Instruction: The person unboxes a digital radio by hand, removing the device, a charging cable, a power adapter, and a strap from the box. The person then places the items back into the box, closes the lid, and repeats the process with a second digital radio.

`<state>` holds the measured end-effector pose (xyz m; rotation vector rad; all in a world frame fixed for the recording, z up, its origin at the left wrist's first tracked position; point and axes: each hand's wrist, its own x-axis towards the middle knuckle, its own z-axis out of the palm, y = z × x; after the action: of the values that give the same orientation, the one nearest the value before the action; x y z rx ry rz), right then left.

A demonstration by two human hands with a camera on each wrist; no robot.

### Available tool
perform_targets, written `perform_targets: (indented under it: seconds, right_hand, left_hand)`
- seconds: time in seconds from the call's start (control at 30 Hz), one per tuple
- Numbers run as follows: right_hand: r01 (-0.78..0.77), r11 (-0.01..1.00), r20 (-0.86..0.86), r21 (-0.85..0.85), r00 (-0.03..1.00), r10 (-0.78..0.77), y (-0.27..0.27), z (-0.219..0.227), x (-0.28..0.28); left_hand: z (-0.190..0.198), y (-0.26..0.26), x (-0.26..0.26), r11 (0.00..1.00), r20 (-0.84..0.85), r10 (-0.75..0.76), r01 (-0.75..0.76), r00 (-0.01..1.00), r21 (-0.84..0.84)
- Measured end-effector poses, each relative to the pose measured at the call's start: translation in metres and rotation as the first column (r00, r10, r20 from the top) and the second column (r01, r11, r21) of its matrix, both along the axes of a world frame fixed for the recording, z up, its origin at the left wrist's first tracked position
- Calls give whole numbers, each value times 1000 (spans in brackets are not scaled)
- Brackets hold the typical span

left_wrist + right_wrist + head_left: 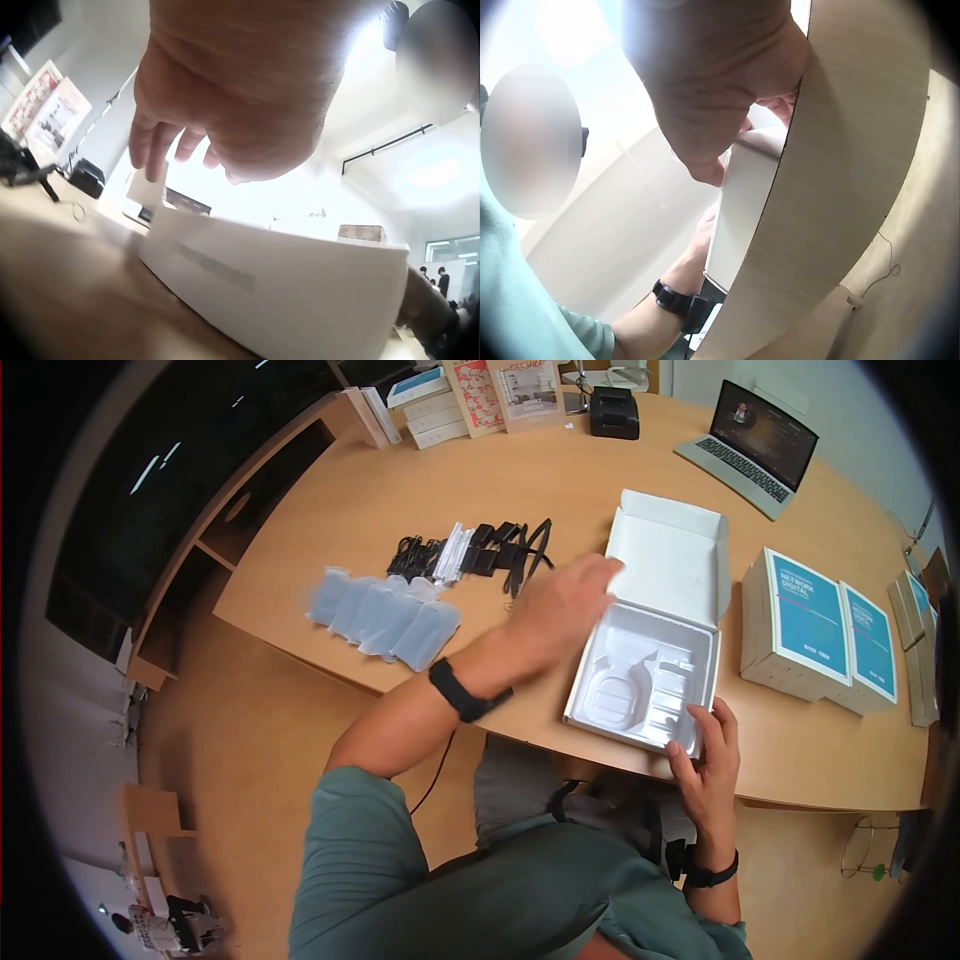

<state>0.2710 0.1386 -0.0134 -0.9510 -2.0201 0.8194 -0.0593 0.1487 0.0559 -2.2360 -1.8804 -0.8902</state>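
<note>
An opened white cardboard box (pixel 669 550) lies at the table's near edge, its lid folded back. Inside sits a glossy white moulded tray (pixel 615 695) with shaped hollows. My right hand (pixel 712 755) holds the box at its near right corner, thumb on the front wall and fingers over the right side. Over the box's left side, near the lid hinge, is my left hand (pixel 560 610), blurred in the head view. In the left wrist view its fingers (pixel 154 146) hang loosely above the white box wall (pixel 277 277), with nothing seen in them.
Frosted plastic sleeves (pixel 385 618) lie left of the box. Behind them are black cables (pixel 410 558), white strips (pixel 453 553), black adapters (pixel 483 550) and black straps (pixel 530 555). Blue-and-white boxes (pixel 808 610) stand at right. A laptop (pixel 760 445), books (pixel 528 395) and a black device (pixel 614 412) stand farther back.
</note>
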Motion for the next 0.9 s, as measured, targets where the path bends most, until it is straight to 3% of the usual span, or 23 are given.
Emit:
perform_targets:
  seconds: [0.07,0.13,0.17,0.23,0.3,0.37,0.43,0.5,0.57,0.6,0.8,0.9]
  right_hand:
    - [5,1000,-6,29,1000,-5,1,-4,2]
    - [8,1000,-24,17,1000,-7,-1,-1,-1]
    - [5,1000,-43,16,999,-4,-2,0,-2]
    - [12,999,-32,40,999,-11,-1,1,-2]
    - [16,998,-18,66,1000,-15,0,-1,-3]
    - [12,995,-25,95,1000,-10,1,-3,-3]
    - [13,996,-25,87,1000,-11,2,-2,-2]
    - [13,997,-20,81,1000,-11,1,-1,0]
    - [10,996,-16,84,1000,-9,2,-4,1]
    - [16,996,-15,84,1000,-15,2,-3,1]
    - [13,998,-28,60,1000,-12,1,0,1]
    - [14,997,-23,82,1000,-12,2,-1,1]
  left_hand:
    - [-10,6,-53,994,-33,74,-71,997,88]
    - [25,5,-89,906,-59,277,-281,959,-318]
    - [5,9,-131,918,-157,256,-290,954,-271]
    - [6,17,-159,882,-168,290,-332,942,-336]
    - [2,22,-168,810,37,408,-343,912,-475]
    - [-8,35,-165,822,106,409,-315,906,-475]
    - [-15,45,-153,874,37,333,-294,942,-387]
    - [-13,51,-136,839,9,366,-326,931,-436]
    - [-14,55,-127,793,-247,408,-475,879,-382]
    - [-19,57,-128,808,-274,410,-486,870,-333]
    - [-4,54,-146,802,-175,515,-543,839,-248]
    - [-7,49,-182,794,-106,572,-582,813,-177]
